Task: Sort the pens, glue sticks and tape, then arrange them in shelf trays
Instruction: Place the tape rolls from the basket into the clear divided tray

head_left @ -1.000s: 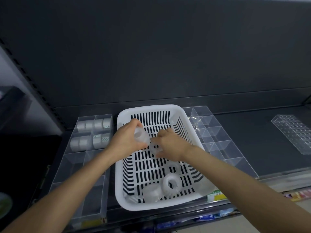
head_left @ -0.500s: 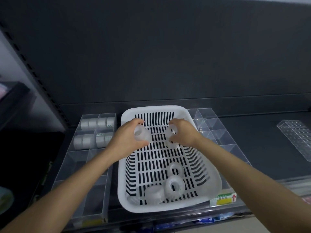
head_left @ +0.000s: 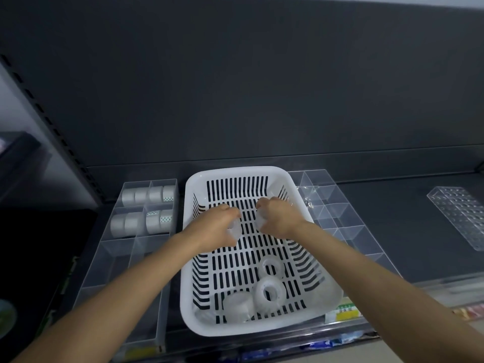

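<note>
your left hand (head_left: 214,229) held a clear tape roll (head_left: 234,230), fingers curled around it, and your right hand (head_left: 279,218) gripped a second clear roll (head_left: 259,223) the same way. both hands were over the far half of the white slotted basket (head_left: 301,205), close together but apart. three more clear rolls lay at the near end of that basket: one lying on its side (head_left: 237,306), one with its hole facing up (head_left: 269,292) just right of it, and a third (head_left: 270,268) just beyond. to the left of the basket sat a clear divided tray (head_left: 117,255); its far compartments held rows of rolls standing on edge, the far row (head_left: 148,195) and the next row (head_left: 141,222), some with a dotted pattern. to the right, another clear divided tray (head_left: 340,213) lay partly under the basket's edge. further right on the dark shelf (head_left: 392,205) lay a clear rack with round holes (head_left: 461,213).
</note>
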`<state>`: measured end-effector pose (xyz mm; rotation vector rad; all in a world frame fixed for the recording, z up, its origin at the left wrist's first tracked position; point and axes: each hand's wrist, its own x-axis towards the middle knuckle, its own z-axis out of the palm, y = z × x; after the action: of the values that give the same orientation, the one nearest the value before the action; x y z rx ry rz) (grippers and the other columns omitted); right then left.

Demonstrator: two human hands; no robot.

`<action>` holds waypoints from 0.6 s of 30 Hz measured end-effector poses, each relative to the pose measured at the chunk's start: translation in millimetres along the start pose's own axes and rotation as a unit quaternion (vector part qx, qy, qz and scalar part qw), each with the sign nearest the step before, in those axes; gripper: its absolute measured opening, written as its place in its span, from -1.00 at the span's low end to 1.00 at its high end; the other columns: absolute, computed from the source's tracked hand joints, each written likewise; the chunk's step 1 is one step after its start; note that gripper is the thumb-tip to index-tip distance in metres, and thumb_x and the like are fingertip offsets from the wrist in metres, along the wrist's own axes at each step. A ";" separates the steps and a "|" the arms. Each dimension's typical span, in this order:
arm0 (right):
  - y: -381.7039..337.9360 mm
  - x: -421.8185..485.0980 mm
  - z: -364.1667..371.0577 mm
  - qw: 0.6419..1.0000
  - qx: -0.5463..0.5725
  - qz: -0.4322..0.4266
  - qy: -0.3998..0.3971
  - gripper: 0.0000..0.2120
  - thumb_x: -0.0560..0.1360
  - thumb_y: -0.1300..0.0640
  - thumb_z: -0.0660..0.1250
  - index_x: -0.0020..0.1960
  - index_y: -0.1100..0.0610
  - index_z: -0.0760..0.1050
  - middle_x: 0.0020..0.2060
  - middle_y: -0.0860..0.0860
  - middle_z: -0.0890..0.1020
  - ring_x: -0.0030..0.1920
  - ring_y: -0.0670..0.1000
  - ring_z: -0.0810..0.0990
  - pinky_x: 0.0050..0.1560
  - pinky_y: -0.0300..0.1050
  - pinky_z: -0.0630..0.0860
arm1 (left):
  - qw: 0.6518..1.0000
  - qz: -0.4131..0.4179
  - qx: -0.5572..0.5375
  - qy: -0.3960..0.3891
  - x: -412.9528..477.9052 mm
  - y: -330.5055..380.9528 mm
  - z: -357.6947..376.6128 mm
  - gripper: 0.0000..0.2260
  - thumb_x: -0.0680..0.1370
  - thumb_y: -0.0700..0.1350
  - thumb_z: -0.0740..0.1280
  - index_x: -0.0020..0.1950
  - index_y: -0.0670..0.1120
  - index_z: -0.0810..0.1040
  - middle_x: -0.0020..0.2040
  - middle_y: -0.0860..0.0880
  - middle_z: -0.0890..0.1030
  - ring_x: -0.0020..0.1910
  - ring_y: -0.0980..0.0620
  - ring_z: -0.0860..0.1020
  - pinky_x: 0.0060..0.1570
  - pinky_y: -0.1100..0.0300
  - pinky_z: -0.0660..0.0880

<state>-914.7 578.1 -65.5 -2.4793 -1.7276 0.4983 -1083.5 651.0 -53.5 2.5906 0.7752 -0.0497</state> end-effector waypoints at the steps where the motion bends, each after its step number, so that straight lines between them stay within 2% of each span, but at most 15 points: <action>1: 0.4 -0.4 -0.3 1.000 0.003 0.001 -0.003 -0.81 0.45 0.17 0.28 0.05 0.11 0.36 -0.14 0.04 0.46 -0.13 0.07 0.50 -0.38 -0.21 0.30 | 1.000 -0.001 0.009 -0.010 1.2 -1.2 2.7 -0.47 0.43 -0.06 0.44 0.37 0.00 0.38 0.23 0.05 0.45 0.14 0.08 0.46 0.12 0.17 0.46; 3: 0.8 -1.7 -1.5 1.000 0.008 0.002 -0.010 -0.77 0.44 0.19 0.30 0.08 0.12 0.38 -0.15 0.03 0.46 -0.13 0.06 0.51 -0.41 -0.24 0.28 | 1.000 -0.005 0.018 -0.021 2.8 -3.5 5.6 -0.45 0.40 -0.01 0.48 0.35 0.00 0.39 0.22 0.04 0.47 0.14 0.07 0.46 0.13 0.10 0.47; 7: -0.3 -3.4 -3.2 1.000 0.018 0.004 -0.014 -0.67 0.43 0.21 0.31 0.18 0.16 0.37 -0.06 0.07 0.48 -0.06 0.07 0.51 -0.22 -0.17 0.41 | 1.000 0.007 0.022 0.001 4.8 -1.5 2.8 -0.42 0.35 0.06 0.51 0.32 -0.02 0.43 0.22 0.05 0.50 0.22 0.04 0.39 0.19 0.10 0.42; 10: -1.5 -4.1 -3.3 1.000 0.020 0.010 -0.015 -0.73 0.44 0.19 0.29 0.12 0.15 0.37 -0.08 0.07 0.47 -0.11 0.06 0.50 -0.30 -0.20 0.37 | 0.998 0.016 0.040 -0.047 5.0 1.7 2.8 -0.41 0.35 0.06 0.51 0.31 -0.03 0.43 0.16 0.04 0.52 0.20 0.03 0.37 0.14 0.13 0.43; 15: -4.1 -6.6 -3.1 1.000 0.020 0.022 -0.005 -0.73 0.46 0.16 0.25 0.15 0.16 0.37 -0.03 0.09 0.47 -0.10 0.08 0.50 -0.21 -0.11 0.44 | 0.994 0.011 0.084 -0.076 9.3 1.0 2.5 -0.71 0.37 -0.07 0.45 0.03 -0.08 0.49 -0.04 0.00 0.47 -0.02 0.02 0.44 -0.02 0.12 0.49; 18: -6.0 -9.2 -6.8 0.998 0.056 0.030 -0.011 -0.61 0.44 0.21 0.29 0.25 0.15 0.34 0.02 0.09 0.47 -0.08 0.06 0.52 -0.25 -0.18 0.44 | 0.991 0.012 0.110 -0.078 10.7 5.2 -0.4 -0.82 0.42 -0.18 0.36 -0.07 -0.07 0.39 -0.17 0.00 0.43 -0.14 0.00 0.46 -0.27 0.19 0.43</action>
<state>-920.8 572.5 -55.5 -2.4632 -1.5891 0.6130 -1071.8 652.8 -52.8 2.7605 0.7161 -0.3428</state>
